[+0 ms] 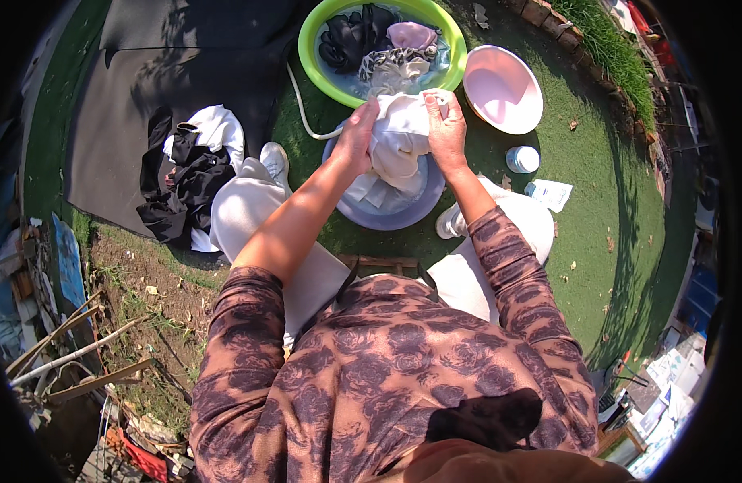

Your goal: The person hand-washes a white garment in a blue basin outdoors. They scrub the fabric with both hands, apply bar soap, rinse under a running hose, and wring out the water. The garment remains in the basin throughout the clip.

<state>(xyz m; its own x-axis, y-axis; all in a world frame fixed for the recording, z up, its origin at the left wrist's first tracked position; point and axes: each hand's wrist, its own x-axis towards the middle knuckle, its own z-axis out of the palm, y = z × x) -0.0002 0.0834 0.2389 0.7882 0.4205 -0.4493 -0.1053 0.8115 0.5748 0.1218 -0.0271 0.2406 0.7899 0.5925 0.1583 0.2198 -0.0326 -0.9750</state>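
My left hand and my right hand grip a white cloth garment between them, held up above a bluish-purple plastic basin. The lower part of the white fabric hangs into that basin, where whitish water shows. Just beyond my hands stands a lime-green tub of water. Dark clothing, a pink cloth and a patterned black-and-white cloth lie in it.
A pale pink basin, a white-lidded jar and a printed packet stand or lie on the green artificial turf at right. Black and white clothes are heaped on a dark mat at left. A white hose runs between the tubs.
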